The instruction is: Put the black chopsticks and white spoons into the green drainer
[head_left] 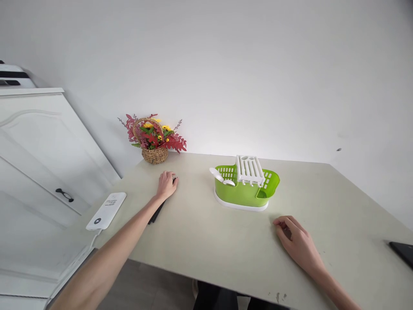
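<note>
My left hand [167, 185] is closed around a pair of black chopsticks [157, 214] lying at a slant on the table. Their lower ends show beside my forearm, and a dark tip pokes out past my fingers. Right of centre stands a green cutlery holder [238, 194] with a white base and a white slotted rack [249, 169] across its top. In its left compartment lean a white spoon [216, 174] and another white rounded utensil [229, 183]. My right hand [295, 241] rests on the table in front of the holder, fingers loosely curled in, with nothing visible in them.
A wicker basket [155, 155] of artificial flowers stands at the back left by the wall. A white power bank [106, 211] with a cable lies at the left edge. A black flat object [402, 252] sits at the far right. A white cabinet [48, 172] adjoins the table's left side.
</note>
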`<state>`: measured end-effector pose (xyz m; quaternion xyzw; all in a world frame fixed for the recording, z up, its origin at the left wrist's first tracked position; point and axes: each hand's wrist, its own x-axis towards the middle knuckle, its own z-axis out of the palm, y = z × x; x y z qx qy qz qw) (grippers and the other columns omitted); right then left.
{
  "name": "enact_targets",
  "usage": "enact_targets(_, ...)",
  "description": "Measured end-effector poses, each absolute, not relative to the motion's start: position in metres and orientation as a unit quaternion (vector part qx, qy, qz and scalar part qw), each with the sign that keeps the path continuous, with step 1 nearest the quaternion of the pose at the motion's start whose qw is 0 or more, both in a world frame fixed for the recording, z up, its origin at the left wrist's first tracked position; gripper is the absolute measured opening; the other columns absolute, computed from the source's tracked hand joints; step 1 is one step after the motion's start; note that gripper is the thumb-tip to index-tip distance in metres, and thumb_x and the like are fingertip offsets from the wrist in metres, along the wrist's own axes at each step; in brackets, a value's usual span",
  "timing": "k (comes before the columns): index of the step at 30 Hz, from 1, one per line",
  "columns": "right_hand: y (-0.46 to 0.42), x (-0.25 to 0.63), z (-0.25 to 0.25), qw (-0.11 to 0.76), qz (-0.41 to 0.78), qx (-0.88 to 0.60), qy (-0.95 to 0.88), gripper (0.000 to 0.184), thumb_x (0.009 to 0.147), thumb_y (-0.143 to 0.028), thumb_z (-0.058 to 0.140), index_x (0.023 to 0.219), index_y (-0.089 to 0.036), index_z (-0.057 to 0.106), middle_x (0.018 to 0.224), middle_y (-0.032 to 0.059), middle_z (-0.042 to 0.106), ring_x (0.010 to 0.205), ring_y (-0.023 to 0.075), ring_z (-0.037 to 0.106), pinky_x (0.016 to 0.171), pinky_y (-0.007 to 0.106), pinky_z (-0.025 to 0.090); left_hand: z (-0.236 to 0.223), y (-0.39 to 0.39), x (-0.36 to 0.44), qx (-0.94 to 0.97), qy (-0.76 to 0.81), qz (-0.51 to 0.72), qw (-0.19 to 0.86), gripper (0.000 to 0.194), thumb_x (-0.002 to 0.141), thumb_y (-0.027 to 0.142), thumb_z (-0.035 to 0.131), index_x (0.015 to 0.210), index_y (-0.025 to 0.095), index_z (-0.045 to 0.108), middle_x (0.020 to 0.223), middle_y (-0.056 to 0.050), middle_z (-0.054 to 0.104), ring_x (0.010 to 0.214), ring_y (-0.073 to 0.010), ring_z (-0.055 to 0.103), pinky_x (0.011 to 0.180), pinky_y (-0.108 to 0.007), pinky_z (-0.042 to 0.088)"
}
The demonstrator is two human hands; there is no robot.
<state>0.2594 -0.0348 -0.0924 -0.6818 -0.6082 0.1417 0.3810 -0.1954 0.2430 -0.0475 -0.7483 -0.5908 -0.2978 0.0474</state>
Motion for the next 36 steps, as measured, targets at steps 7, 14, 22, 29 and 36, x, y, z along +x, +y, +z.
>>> enact_targets(7, -0.035, 0.257, -0.089, 0.384, 0.147, -0.679, -0.609, 0.025, 0.097, -0.045, 0.046, 0.097, -0.026, 0.062, 0.107, 0.0078, 0.068, 0.09, 0.0224, 0.064, 0.081, 0.037, 0.05, 0.031, 0.203, -0.109, -0.799, -0.406, -0.443, -0.021, 0.026, 0.106, 0.037, 0.049, 0.116, 0.018, 0.064, 0.116, -0.011, 0.066, 0.112, -0.0226, 0.063, 0.101, -0.037, 0.05)
enact_targets(14, -0.035, 0.257, -0.086, 0.395, 0.145, -0.677, -0.604, 0.024, 0.096, -0.044, 0.048, 0.096, -0.026, 0.064, 0.105, 0.0067, 0.068, 0.089, 0.0218, 0.065, 0.079, 0.035, 0.051, 0.094, 0.151, -0.03, -0.934, -0.196, -0.273, -0.117, 0.035, 0.101, 0.053, 0.059, 0.112, 0.023, 0.072, 0.116, -0.007, 0.074, 0.11, -0.023, 0.068, 0.099, -0.035, 0.051)
enact_targets(22, -0.033, 0.258, -0.084, 0.41, 0.148, -0.664, -0.608, 0.021, 0.095, -0.038, 0.046, 0.095, -0.026, 0.064, 0.105, 0.0065, 0.068, 0.092, 0.0219, 0.065, 0.082, 0.035, 0.051, 0.086, 0.171, -0.016, -0.966, -0.179, -0.184, 0.039, 0.041, 0.098, 0.059, 0.059, 0.087, 0.024, 0.077, 0.092, -0.005, 0.078, 0.087, -0.0208, 0.074, 0.074, -0.029, 0.051)
enact_targets(29, -0.032, 0.259, -0.084, 0.412, 0.153, -0.661, -0.609, 0.021, 0.095, -0.036, 0.046, 0.094, -0.026, 0.064, 0.104, 0.007, 0.068, 0.092, 0.0223, 0.064, 0.081, 0.036, 0.051, 0.081, 0.187, -0.015, -0.967, -0.159, -0.197, 0.04, 0.041, 0.101, 0.056, 0.055, 0.089, 0.025, 0.078, 0.082, -0.003, 0.078, 0.071, -0.0173, 0.073, 0.063, -0.026, 0.046)
enact_targets(36, -0.031, 0.259, -0.084, 0.408, 0.158, -0.663, -0.607, 0.022, 0.096, -0.037, 0.044, 0.095, -0.026, 0.064, 0.104, 0.0081, 0.068, 0.091, 0.0237, 0.064, 0.08, 0.037, 0.051, 0.075, 0.189, -0.014, -0.964, -0.125, -0.23, 0.035, 0.044, 0.104, 0.057, 0.05, 0.092, 0.024, 0.077, 0.077, -0.004, 0.076, 0.064, -0.0159, 0.069, 0.057, -0.026, 0.043)
